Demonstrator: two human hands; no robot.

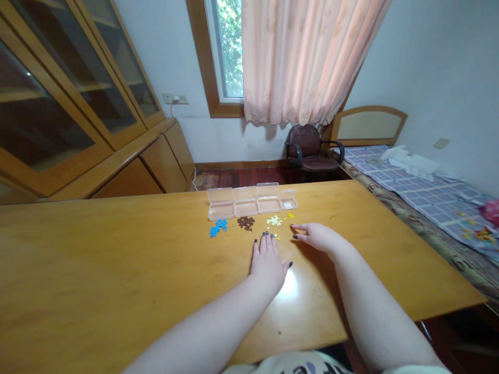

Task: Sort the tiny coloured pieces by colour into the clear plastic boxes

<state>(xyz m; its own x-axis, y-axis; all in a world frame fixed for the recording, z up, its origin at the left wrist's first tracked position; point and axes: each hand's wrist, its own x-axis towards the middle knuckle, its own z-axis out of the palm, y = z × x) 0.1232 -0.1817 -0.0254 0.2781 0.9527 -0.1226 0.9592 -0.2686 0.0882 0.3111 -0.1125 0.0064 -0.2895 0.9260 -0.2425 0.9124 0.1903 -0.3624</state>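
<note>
My left hand (268,264) lies flat on the wooden table, fingers stretched forward and thumb out to the right. Just beyond its fingertips are a few small yellow and pale pieces (277,237). To the right, my right hand (314,237) hovers low with thumb and forefinger apart and nothing visible between them. Ahead are small piles: blue pieces (219,227), brown pieces (246,223), cream pieces (274,221) and a few yellow pieces (289,216). Behind them stand clear plastic boxes (246,209) in a row, several with lids raised. What the pieces are is too small to tell.
The wooden table (117,259) ends at a front edge near my body. Past its far side stands a brown armchair (307,148). A bed (409,176) with white items and colourful pieces (483,234) runs along the right. Glass-door cabinets (78,78) line the left wall.
</note>
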